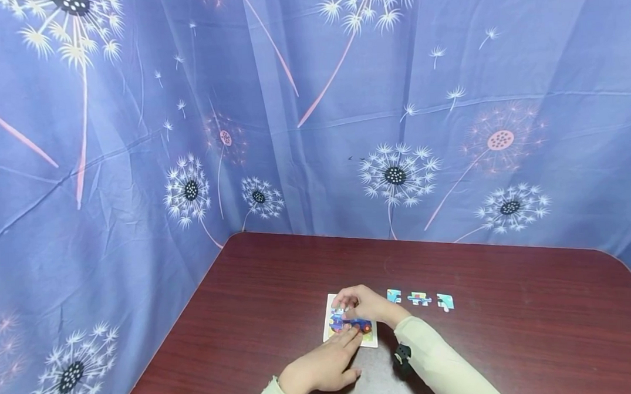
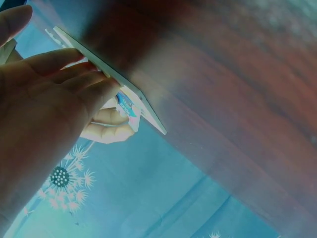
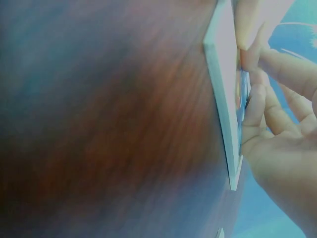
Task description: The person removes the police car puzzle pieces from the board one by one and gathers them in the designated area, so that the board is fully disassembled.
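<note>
A small jigsaw puzzle board with a pale border and a colourful vehicle picture lies on the table. My left hand reaches over its near edge, fingers straight and resting on the picture. Above the board's middle, my right hand has its fingers curled down. In the left wrist view, its fingertips pinch a puzzle piece with a blue picture, tilted up from the board. The right wrist view shows the right fingers close at the board's face; the piece is mostly hidden there.
Three loose puzzle pieces lie in a row right of the board: a left one, a middle one and a right one. The dark red table meets a blue dandelion curtain behind and at left.
</note>
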`<move>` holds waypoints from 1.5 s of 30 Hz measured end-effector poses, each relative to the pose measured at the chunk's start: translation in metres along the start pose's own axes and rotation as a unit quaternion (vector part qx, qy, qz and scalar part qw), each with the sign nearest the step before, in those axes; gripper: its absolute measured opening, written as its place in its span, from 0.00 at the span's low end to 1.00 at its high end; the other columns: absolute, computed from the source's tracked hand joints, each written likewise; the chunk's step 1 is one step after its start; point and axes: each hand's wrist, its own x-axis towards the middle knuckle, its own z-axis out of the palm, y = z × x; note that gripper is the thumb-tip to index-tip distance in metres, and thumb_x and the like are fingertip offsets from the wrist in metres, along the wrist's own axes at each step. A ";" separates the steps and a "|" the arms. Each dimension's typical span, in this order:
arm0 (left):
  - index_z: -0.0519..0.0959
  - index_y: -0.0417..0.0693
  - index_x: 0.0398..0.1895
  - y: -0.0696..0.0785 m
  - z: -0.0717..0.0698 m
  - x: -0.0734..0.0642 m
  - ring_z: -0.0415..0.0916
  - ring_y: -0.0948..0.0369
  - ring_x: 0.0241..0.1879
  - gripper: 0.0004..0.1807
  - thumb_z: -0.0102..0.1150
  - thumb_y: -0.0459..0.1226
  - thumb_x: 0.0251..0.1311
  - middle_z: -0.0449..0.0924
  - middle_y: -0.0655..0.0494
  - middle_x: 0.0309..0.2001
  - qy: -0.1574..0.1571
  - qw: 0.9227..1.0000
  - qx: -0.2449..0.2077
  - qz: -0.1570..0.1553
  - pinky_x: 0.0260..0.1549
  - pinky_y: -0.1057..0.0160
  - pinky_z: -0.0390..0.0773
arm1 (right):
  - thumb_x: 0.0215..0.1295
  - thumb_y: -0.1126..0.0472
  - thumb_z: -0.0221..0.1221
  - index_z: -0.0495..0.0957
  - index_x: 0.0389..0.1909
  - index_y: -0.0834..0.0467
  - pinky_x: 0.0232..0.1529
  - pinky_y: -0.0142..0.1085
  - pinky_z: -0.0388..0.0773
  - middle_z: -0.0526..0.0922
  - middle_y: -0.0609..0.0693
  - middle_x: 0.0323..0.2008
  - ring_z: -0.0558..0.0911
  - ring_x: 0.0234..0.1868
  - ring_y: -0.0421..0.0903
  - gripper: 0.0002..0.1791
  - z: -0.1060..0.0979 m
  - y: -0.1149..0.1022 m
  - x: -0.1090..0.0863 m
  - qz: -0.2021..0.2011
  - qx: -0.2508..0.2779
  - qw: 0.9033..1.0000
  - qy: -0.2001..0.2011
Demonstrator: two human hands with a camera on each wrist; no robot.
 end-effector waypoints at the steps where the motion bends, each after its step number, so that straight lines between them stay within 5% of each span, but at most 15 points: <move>1: 0.62 0.35 0.69 0.000 0.000 0.000 0.53 0.51 0.72 0.34 0.51 0.47 0.66 0.57 0.42 0.71 0.001 1.000 0.001 0.000 0.67 0.57 0.60 | 0.56 0.75 0.61 0.81 0.41 0.62 0.30 0.30 0.72 0.79 0.54 0.30 0.72 0.27 0.40 0.12 0.000 0.000 0.000 -0.003 0.001 1.000 0.000; 17: 0.64 0.40 0.69 0.000 -0.001 -0.001 0.56 0.53 0.71 0.33 0.51 0.49 0.66 0.59 0.47 0.71 0.008 0.999 0.040 -0.005 0.67 0.57 0.61 | 0.59 0.73 0.61 0.82 0.41 0.63 0.30 0.30 0.72 0.80 0.51 0.29 0.71 0.26 0.39 0.10 0.000 -0.005 -0.002 0.004 0.014 1.000 0.005; 35: 0.62 0.45 0.71 -0.001 -0.002 0.000 0.54 0.53 0.71 0.34 0.52 0.50 0.65 0.58 0.49 0.72 0.000 0.999 0.030 -0.012 0.66 0.53 0.62 | 0.58 0.72 0.62 0.82 0.41 0.63 0.28 0.29 0.71 0.80 0.53 0.28 0.71 0.25 0.38 0.10 0.001 -0.004 -0.002 0.012 0.020 1.000 0.010; 45: 0.62 0.43 0.71 -0.001 -0.001 0.001 0.53 0.52 0.72 0.35 0.54 0.48 0.64 0.57 0.48 0.72 -0.002 1.000 0.021 -0.007 0.66 0.52 0.61 | 0.57 0.76 0.60 0.81 0.42 0.70 0.26 0.28 0.68 0.80 0.68 0.31 0.71 0.24 0.39 0.11 0.001 -0.011 -0.004 0.016 0.072 0.997 0.017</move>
